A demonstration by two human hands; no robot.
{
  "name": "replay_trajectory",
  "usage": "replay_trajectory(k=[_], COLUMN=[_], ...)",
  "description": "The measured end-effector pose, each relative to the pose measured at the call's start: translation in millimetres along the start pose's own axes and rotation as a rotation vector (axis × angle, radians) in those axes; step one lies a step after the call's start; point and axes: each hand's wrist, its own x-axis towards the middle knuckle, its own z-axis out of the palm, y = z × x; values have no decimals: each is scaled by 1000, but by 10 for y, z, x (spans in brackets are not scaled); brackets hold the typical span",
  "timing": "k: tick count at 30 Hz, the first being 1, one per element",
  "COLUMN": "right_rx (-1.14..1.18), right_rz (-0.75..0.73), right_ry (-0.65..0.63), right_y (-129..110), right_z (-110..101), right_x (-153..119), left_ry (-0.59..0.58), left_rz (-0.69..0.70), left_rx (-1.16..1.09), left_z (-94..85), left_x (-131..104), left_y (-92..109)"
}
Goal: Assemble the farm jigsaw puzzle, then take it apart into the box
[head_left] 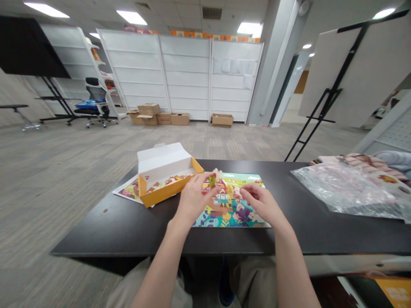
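Note:
A colourful farm-scene jigsaw puzzle [221, 209] lies flat on the black table in front of me. My left hand [195, 192] is closed over the puzzle's left part, pinching a small green and pink puzzle piece [212, 180] between thumb and fingers, raised above the picture. Over the puzzle's right part, my right hand [258, 200] has its thumb and fingertips drawn together beside a pink animal; whatever they hold, if anything, is too small to make out. An open yellow box [167, 193] with a white lid stands left of the puzzle, several loose pieces inside.
A printed sheet [128, 188] lies partly under the box. Clear plastic packaging [346, 188] and folded cloth [372, 164] sit on the right of the black table [112, 233]. Beyond are cardboard boxes [149, 114], an office chair [94, 102] and a board on a stand [324, 107].

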Motion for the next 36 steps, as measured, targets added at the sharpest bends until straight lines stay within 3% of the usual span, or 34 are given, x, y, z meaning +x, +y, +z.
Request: replay_trajectory(k=[5,8,13,14,17,20,32,36], right_rx=[-362,-394,-403,-407,-405,-373,-389,-434], right_rz=[-29,-3,21,23,28,41,14,-50], right_ry=[-124,-202,-237,-241,-252,-266,-312,-268], right_y=[-5,18,48,44,21,6,55,74], right_z=[99,129,152,156,166,173,194,212], right_x=[-16,-27,-19,-17,-14,-13,0,0], left_ry=[233,222,192,118,-263,-447,-473,-475], left_rz=[-252,-287,-93,-23,159,180,149,158], left_rx=[515,670,520,445,325,323,363,389], left_z=[-577,-679,-449,-381,-185,-47,11,37], left_x=[-12,-60,-141,-163,-233,-269,-241,-248], left_y=[-351,-445,-254,-190,-39,16,79,80])
